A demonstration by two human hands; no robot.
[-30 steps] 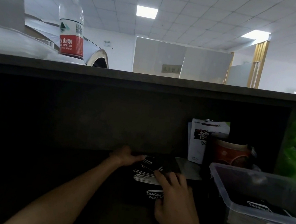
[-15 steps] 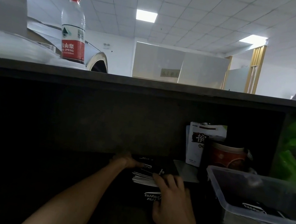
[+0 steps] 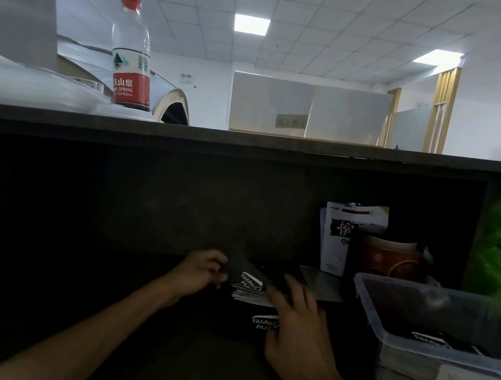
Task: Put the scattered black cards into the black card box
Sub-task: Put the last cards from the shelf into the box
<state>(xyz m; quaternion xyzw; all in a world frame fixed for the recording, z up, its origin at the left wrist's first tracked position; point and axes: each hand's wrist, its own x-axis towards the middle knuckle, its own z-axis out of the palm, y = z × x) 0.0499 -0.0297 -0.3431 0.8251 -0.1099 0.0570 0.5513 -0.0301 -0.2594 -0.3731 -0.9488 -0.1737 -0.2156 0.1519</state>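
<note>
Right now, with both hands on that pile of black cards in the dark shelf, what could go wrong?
1. The left hand tilts up one black card with white lettering; the loose stack of black cards beneath could fan out or slide.
2. The right hand partly hides another black piece with white lettering, so it may be overlooked.
3. Black cards on the dark shelf floor are hard to see; strays might be missed.

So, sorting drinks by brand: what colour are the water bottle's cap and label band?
Both red; the water bottle shows in the head view, standing on the counter top.
</note>
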